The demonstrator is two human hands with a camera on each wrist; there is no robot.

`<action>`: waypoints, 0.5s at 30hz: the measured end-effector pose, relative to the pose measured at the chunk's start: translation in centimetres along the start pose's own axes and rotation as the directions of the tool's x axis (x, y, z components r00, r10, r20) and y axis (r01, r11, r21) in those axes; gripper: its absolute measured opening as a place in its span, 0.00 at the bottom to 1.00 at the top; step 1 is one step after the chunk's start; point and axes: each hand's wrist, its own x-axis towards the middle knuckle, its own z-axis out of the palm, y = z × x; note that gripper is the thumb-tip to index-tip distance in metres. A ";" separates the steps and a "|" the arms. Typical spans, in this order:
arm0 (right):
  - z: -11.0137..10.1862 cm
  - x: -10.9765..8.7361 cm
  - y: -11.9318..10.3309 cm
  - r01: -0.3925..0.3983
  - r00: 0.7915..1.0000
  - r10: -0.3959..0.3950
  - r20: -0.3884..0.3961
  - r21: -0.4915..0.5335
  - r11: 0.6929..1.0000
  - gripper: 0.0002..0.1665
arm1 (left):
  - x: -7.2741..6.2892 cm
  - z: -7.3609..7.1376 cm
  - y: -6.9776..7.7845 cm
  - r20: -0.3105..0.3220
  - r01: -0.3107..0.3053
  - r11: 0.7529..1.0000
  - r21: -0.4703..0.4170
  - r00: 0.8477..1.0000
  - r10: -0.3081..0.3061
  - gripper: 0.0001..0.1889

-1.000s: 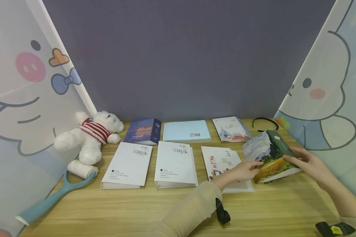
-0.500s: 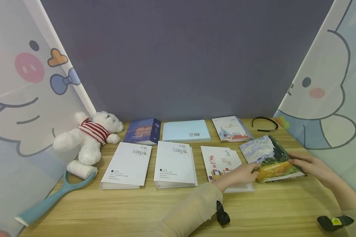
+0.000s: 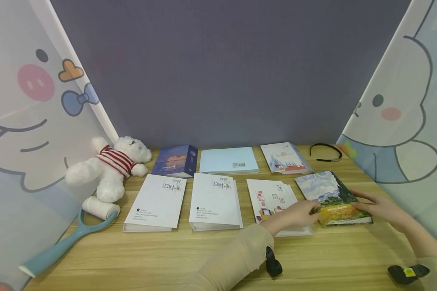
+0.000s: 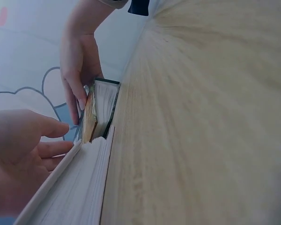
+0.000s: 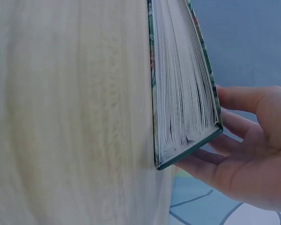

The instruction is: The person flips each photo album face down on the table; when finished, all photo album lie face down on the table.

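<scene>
Painted book lies flat on worktop, right hand gripping its right side, seemingly to steady it (left hand opposite, grip unclear).

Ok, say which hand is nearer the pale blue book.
Left hand: in front of the pale blue book and to its right. Right hand: farther right, at the right edge of the painted book.

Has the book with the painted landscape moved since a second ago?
Yes: the book has tipped down toward the table, its far edge now farther from the black headband.
</scene>
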 end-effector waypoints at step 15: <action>-0.1 0.2 -0.6 -0.070 0.997 0.070 0.028 -0.016 0.997 0.44 | -0.3 -0.3 -0.2 0.027 -0.010 0.996 -0.083 1.000 0.013 0.23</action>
